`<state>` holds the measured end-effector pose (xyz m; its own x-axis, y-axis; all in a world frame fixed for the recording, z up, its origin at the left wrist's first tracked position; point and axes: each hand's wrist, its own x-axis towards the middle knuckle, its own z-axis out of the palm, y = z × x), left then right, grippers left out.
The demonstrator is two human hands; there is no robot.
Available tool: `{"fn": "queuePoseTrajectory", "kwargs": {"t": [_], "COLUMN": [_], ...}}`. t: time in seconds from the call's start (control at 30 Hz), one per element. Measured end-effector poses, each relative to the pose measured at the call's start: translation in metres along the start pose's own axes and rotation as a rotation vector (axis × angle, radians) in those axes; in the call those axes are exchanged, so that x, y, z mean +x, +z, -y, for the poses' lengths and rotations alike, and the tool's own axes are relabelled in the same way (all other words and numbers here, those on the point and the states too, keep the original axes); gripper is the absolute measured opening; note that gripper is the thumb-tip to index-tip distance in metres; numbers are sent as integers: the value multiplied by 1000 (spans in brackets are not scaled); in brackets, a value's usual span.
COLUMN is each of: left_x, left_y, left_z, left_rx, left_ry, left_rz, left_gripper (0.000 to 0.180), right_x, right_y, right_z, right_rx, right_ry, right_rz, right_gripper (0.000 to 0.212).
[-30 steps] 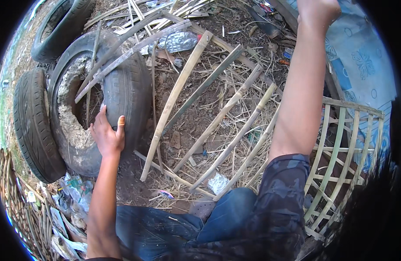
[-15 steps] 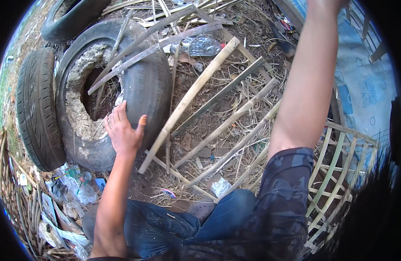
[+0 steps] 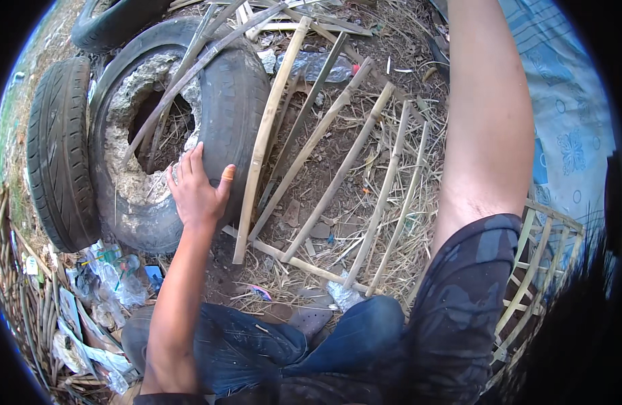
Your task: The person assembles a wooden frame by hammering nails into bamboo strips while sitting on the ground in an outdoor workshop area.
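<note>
My left hand (image 3: pixel 197 191) lies open on the near sidewall of a worn tyre (image 3: pixel 233 101) packed with crumbly concrete (image 3: pixel 115 135) round a dark hole. Its fingers are spread and hold nothing; the thumb has an orange-tan wrap at its tip. Just right of the hand, a frame of split bamboo slats (image 3: pixel 338 177) leans over the ground, with one thick pale slat (image 3: pixel 270 138) nearest the tyre. Across the tyre's hole rests a long thin strip (image 3: pixel 183 79). My right arm stretches up past the top edge, so the right hand is out of sight.
A second tyre (image 3: pixel 61 155) stands at the left, another (image 3: pixel 115 25) behind. Plastic litter (image 3: pixel 118 277) and thin sticks (image 3: pixel 27 324) lie at lower left. A crushed clear bottle (image 3: pixel 318 66) sits behind the slats. At the right are a blue patterned sheet (image 3: pixel 561 101) and a woven bamboo lattice (image 3: pixel 527 290).
The bamboo frame has turned, its slats now standing more upright in view. My right hand, partly visible at the top before, has left the picture. My left hand stays on the tyre.
</note>
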<state>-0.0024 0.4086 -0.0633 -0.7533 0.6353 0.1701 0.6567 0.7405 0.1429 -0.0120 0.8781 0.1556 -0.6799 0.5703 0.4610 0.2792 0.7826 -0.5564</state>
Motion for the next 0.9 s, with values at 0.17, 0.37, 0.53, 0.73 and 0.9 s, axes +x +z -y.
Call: {"fn": "queuePoseTrajectory", "kwargs": {"t": [0.17, 0.37, 0.53, 0.73, 0.9], "left_x": [0, -2, -1, 1, -1], "left_y": [0, -5, -5, -6, -7], "left_z": [-4, 1, 4, -2, 2], "left_rx": [-7, -4, -20, -46, -49], "left_ry": [-14, -60, -48, -54, -68], "left_rz": [-30, 37, 50, 32, 48], "left_gripper": [71, 73, 78, 80, 80], "right_x": [-34, -46, -31, -20, -35], "right_y": [-12, 27, 56, 52, 32], "right_z": [11, 35, 66, 27, 15], "right_rx": [385, 614, 649, -93, -181], "right_ry": [-54, 59, 70, -41, -3], "right_rz": [10, -301, -661, -793, -773], "right_gripper": [70, 72, 75, 99, 95]}}
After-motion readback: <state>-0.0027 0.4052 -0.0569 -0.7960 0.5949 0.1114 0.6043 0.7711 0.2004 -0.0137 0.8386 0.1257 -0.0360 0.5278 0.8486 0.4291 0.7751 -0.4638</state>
